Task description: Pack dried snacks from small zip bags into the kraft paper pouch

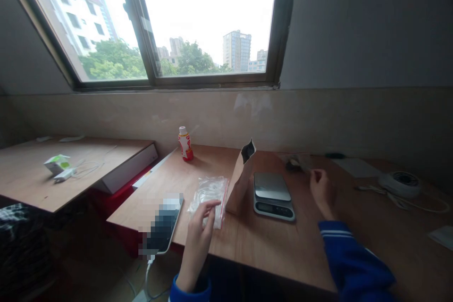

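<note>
Along the near edge of the counter [247, 245], my left hand [200, 240] lies half-open, fingers resting on a clear zip bag [208, 198] of white contents, not gripping it. My right hand [322, 191], loosely curled and empty, hangs at two o'clock beside a digital scale [272, 197]. Farther out, a kraft pouch [241, 179] stands between bag and scale; a red-and-white bottle [185, 144] stands at twelve o'clock by the wall [226, 118].

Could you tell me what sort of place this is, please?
Probably a small packing workspace in an upper-floor room: a digital scale and kraft paper pouch sit on a plywood desk, and the slanted window overlooks tower blocks.
</note>
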A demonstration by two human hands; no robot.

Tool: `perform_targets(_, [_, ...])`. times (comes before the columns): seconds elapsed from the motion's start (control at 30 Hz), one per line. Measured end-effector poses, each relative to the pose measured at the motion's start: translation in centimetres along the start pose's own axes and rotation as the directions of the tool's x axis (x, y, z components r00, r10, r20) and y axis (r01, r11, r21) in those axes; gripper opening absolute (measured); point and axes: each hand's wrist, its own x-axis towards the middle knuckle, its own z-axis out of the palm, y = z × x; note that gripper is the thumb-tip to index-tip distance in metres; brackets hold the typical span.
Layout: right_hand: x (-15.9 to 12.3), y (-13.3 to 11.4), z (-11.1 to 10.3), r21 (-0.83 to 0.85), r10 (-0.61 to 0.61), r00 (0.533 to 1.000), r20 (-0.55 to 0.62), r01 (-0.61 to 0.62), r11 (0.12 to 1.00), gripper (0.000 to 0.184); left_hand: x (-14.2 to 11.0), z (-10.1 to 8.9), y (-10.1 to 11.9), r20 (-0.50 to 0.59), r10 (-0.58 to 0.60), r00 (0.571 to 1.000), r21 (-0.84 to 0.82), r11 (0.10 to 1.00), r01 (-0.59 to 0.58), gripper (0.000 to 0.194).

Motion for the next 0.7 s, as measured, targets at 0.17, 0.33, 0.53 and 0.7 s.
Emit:
perform_targets(0.17, [-3.8,-6.3,-8.1,0.401,0.074,0.936,-0.343,0.075,0.913,0.034,-1.1,4.0,2.6,0.199,-0.003,0.980,-0.277,0.959,0.059,0.028])
perform_targets(0.33, [-10.7,-11.1,-12.5,0.751,0.202,0.975,-0.087,-0.069,0.657,0.029,-0.8,8.2,4.3,0.145,0.027,0.989,-0.457,0.888,0.043,0.041])
perform_targets(0.53, [-13.5,-12.4,-12.2,0.786,0.112,0.980,0.167,-0.201,0.585,0.032,-1.4,9.5,4.8,0.334,0.008,0.942,-0.574,0.794,0.197,0.041])
perform_targets(0.7, [-13.0,-11.4,-12.0,0.757,0.223,0.974,0.045,-0.179,0.629,0.037,-2.9,7.8,5.0,0.530,0.078,0.844,-0.510,0.825,0.243,0.046])
